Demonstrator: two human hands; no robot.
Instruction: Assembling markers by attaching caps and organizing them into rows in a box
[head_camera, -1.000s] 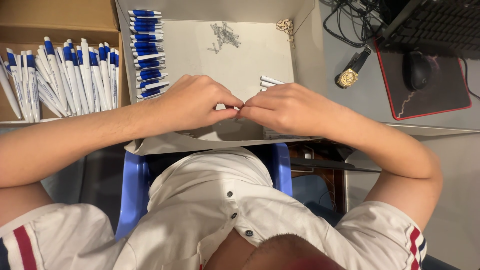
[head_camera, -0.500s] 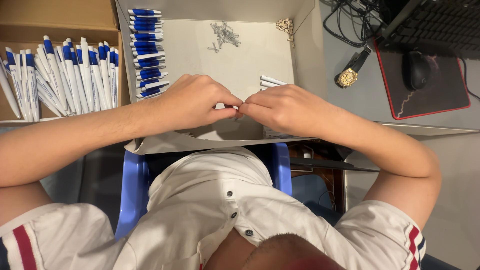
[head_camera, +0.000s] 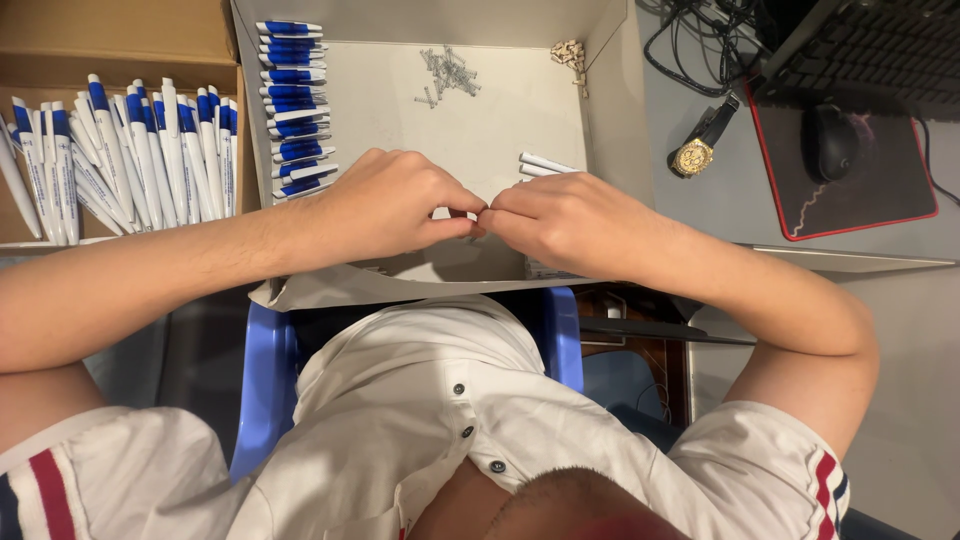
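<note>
Over box (head_camera: 600, 60) — hands (head_camera: 480, 215) pinched together

Pens (head_camera: 292, 110) left of springs (head_camera: 447, 74)

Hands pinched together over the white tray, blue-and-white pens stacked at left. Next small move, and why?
Probably finish pressing the pinched parts together. The left hand and right hand meet fingertip to fingertip over the shallow white cardboard tray; the piece between them is hidden. The row of blue-and-white plastic pens lies at the tray's left edge, the small pile of metal springs beyond.
</note>
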